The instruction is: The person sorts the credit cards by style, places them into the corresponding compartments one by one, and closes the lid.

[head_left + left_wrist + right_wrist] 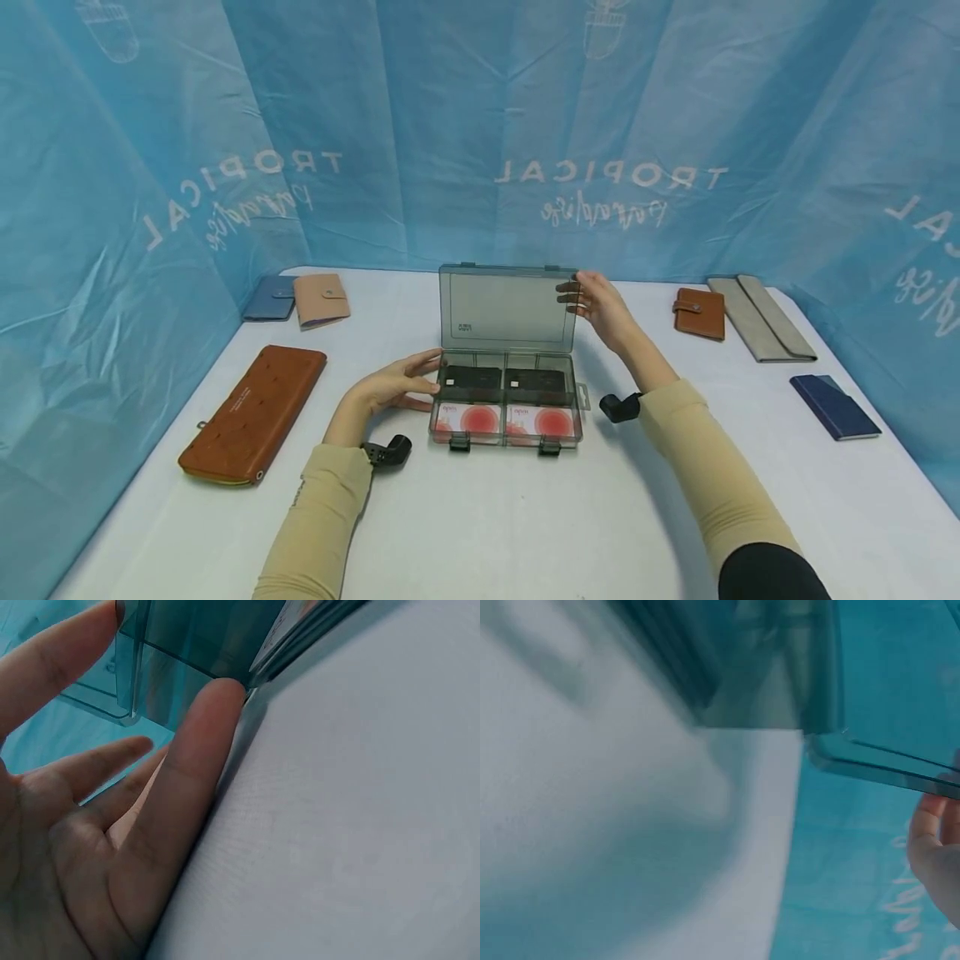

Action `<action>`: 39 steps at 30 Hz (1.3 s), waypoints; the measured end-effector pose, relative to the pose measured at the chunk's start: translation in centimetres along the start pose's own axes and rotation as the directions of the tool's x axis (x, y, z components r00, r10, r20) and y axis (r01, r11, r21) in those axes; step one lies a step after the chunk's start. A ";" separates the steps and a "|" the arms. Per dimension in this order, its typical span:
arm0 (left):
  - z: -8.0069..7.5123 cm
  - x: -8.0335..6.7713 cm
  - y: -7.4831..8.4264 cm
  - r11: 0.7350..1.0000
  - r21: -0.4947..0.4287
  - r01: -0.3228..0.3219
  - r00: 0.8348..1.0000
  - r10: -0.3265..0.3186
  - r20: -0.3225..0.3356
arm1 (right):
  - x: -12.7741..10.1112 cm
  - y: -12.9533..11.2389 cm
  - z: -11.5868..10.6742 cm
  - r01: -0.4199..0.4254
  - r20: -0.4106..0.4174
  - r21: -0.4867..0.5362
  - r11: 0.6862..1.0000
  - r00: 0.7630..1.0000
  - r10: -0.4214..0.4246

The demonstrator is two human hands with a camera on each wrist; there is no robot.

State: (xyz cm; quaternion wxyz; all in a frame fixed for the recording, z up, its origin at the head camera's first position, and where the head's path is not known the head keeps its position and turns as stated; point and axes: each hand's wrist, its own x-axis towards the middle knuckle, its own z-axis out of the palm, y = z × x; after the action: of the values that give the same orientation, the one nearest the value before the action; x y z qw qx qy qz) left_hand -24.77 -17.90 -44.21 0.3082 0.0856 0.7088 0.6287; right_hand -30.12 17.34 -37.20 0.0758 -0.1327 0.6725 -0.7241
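A clear grey plastic case [506, 427] lies open mid-table, its lid [506, 308] standing upright. Inside are two black cards at the back and two white cards with red circles in front. My left hand [397, 385] rests with straight fingers against the case's left wall. In the left wrist view, the fingertips [217, 697] touch the case's wall [180, 667]. My right hand [596, 304] is at the lid's upper right corner, fingertips touching its edge. The right wrist view shows fingertips [934, 832] just under the lid's edge [877, 765].
On the white table [487, 517] lie a long brown wallet [251, 414] at the left and blue [270, 298] and tan [321, 298] wallets at the back left. A small brown wallet [700, 312], grey pouch [761, 317] and navy wallet [834, 406] lie right. Blue fabric walls surround it.
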 end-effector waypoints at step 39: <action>8.1 -7.1 2.8 -0.013 0.958 -0.285 0.855 0.448 0.260 | -15.0 2.4 6.2 0.654 0.741 -0.571 -0.496 0.670 0.030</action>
State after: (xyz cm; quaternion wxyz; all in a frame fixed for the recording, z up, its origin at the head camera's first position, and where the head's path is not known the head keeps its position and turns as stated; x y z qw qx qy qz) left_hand -15.43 -14.20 -39.36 -0.0495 0.4108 0.9086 0.0567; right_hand -14.13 15.57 -40.58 -0.1753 -0.5077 0.8175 0.2080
